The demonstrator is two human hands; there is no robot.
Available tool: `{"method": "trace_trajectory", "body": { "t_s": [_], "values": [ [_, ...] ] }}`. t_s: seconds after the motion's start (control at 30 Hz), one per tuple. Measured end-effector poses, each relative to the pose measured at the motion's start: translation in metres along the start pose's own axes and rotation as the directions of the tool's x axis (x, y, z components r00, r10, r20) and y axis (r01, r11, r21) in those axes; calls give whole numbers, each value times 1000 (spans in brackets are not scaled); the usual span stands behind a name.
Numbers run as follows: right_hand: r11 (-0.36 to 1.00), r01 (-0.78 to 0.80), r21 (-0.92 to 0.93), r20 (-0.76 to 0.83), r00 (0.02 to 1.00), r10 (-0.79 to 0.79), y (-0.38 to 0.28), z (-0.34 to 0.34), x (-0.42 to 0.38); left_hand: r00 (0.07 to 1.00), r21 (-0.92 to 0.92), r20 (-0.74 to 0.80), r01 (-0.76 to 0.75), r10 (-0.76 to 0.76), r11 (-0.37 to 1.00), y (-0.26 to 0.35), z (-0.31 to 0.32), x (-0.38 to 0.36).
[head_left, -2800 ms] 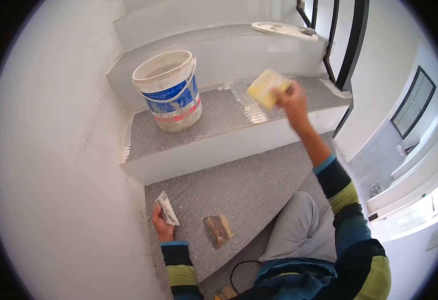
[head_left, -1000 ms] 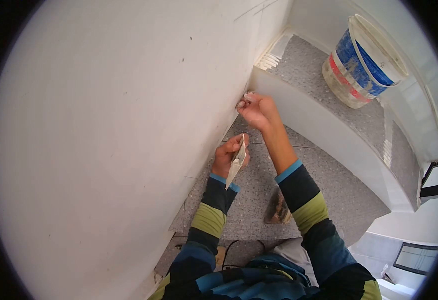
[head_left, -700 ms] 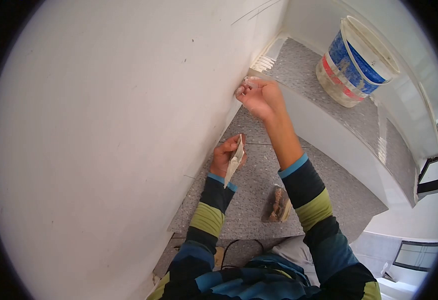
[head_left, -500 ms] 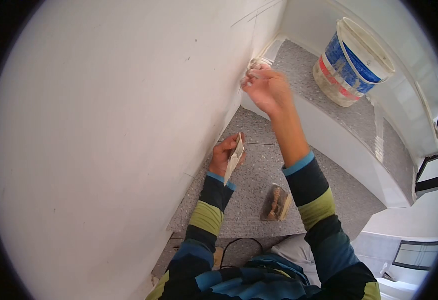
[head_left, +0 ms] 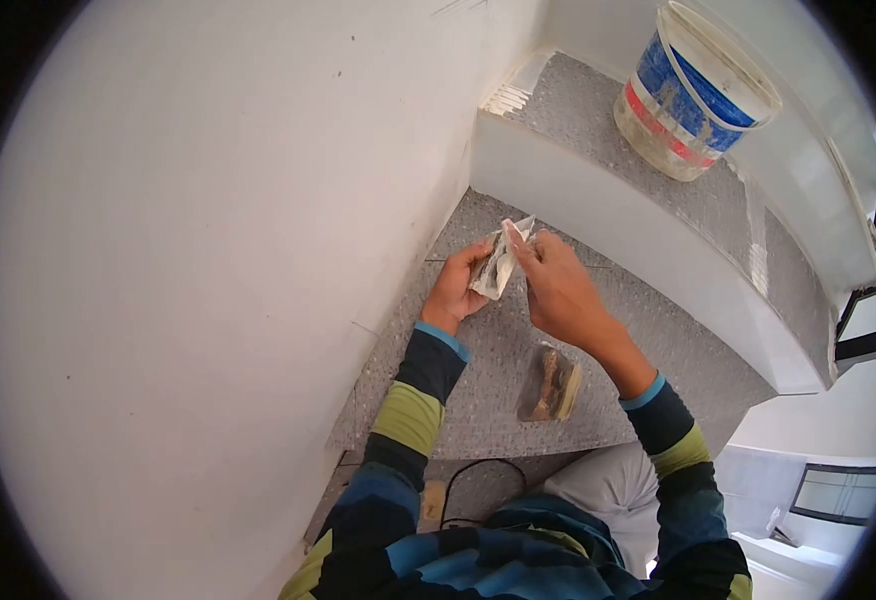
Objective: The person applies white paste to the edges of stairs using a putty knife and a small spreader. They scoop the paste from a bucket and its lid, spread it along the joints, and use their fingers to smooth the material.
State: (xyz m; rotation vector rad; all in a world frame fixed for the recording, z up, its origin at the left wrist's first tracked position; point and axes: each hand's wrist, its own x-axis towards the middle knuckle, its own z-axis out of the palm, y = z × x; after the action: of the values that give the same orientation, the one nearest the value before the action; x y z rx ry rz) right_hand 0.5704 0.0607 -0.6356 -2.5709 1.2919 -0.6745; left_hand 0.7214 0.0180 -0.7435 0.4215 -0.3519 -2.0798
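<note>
My left hand (head_left: 458, 284) is closed around a thin flat piece (head_left: 496, 268) smeared with white paste, held above the grey speckled step. My right hand (head_left: 563, 290) is closed, its fingertips meeting the far end of that piece. Whether it grips a small tool there is hidden by the fingers and paste. Beyond the hands, ridged white paste (head_left: 507, 99) sits in the corner where the upper step meets the wall. Below the right hand lies a dark block with a tan edge and brown top (head_left: 550, 384) on the lower step.
A bucket (head_left: 693, 95) with blue and red bands stands on the upper step (head_left: 578, 105). The white wall (head_left: 228, 250) runs close along my left. A black cable (head_left: 483, 463) curves near my legs. Dark railing parts (head_left: 863, 345) are at the far right.
My right hand has come back from the step corner to the flat piece, uncovering the ridged paste. My left hand has raised the piece slightly and turned its pasted face toward view.
</note>
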Motion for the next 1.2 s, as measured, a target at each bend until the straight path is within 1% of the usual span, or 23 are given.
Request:
{"method": "trace_trajectory", "body": {
  "t_s": [0.07, 0.1, 0.17, 0.2, 0.27, 0.3, 0.33, 0.4, 0.47, 0.6, 0.7, 0.8, 0.83, 0.87, 0.9, 0.93, 0.97, 1.0, 1.03, 1.07, 1.1, 1.13, 1.2],
  "values": [
    [975, 68, -214, -2, 998, -70, 3, 5, -3, 999, 11, 22, -50, 50, 999, -1, -2, 0],
    [976, 66, -207, 1, 998, -67, 5, 5, -5, 999, 11, 15, -47, 47, 999, 0, 0, -1],
    [929, 203, -311, -19, 976, -219, 11, -2, -8, 997, 25, 8, -81, 81, 996, 2, 4, -3],
    [931, 201, -305, -15, 976, -216, 14, -5, -11, 997, 23, 1, -78, 78, 997, 3, -3, -3],
    [894, 258, -365, -12, 959, -282, 21, -11, -14, 989, -96, 149, -7, 21, 995, 9, -17, -1],
    [896, 257, -364, -9, 960, -279, 21, -13, -14, 983, -121, 172, -39, 60, 992, 12, -13, -2],
    [931, 207, -301, -40, 973, -229, 21, -15, -15, 984, -124, 169, -33, 54, 992, 11, -9, -3],
    [959, 157, -237, -64, 982, -176, 20, -19, -14, 994, -5, 45, -103, 103, 995, 11, 2, -5],
    [997, -16, 71, -162, 986, 27, 14, -17, -10, 993, 30, 83, -84, 81, 996, 9, -1, -4],
    [993, -23, 115, -196, 980, 46, 16, -13, -2, 988, 103, 151, -56, 40, 993, 10, -4, -3],
    [996, -14, 90, -175, 984, 29, 19, -10, 1, 995, 155, 71, -85, 75, 984, 9, 2, -5],
    [996, -14, 91, -154, 988, 28, 24, -6, 2, 992, 178, 78, -107, 94, 978, 14, 6, -6],
    [979, 12, 202, -206, 978, 31, 28, -4, 3, 992, 183, 80, -108, 95, 977, 17, 10, -8],
    [950, 44, 310, -258, 965, 39, 32, -1, 5, 989, 85, -50, -137, 141, 987, 18, 15, -11],
    [949, 45, 311, -264, 964, 41, 33, 3, 10, 968, -11, -183, -174, 169, 985, 19, 19, -15],
    [947, 27, 319, -324, 942, 83, 33, 10, 18, 969, -6, -182, -169, 165, 986, 20, 14, -17],
    [945, 8, 327, -383, 915, 125, 33, 16, 27, 986, -101, 70, -145, 153, 984, 22, 5, -20],
    [943, 3, 331, -389, 912, 134, 33, 23, 37, 937, -186, 316, -95, 151, 978, 23, -5, -20],
    [982, -29, 186, -415, 904, 105, 33, 31, 50, 962, -94, 241, -111, 130, 989, 23, -11, -18],
    [997, -63, 38, -436, 897, 73, 33, 37, 62, 963, -85, 240, -106, 124, 991, 24, -18, -16],
    [997, -67, 44, -439, 895, 80, 34, 41, 73, 933, -111, 338, -90, 123, 990, 25, -19, -15],
    [996, -88, -29, -430, 901, 67, 34, 45, 82, 894, -137, 431, -70, 123, 988, 25, -19, -16],
    [989, -113, -95, -418, 906, 63, 37, 49, 98, 895, -135, 430, -69, 121, 988, 26, -19, -17]
  ]
}}
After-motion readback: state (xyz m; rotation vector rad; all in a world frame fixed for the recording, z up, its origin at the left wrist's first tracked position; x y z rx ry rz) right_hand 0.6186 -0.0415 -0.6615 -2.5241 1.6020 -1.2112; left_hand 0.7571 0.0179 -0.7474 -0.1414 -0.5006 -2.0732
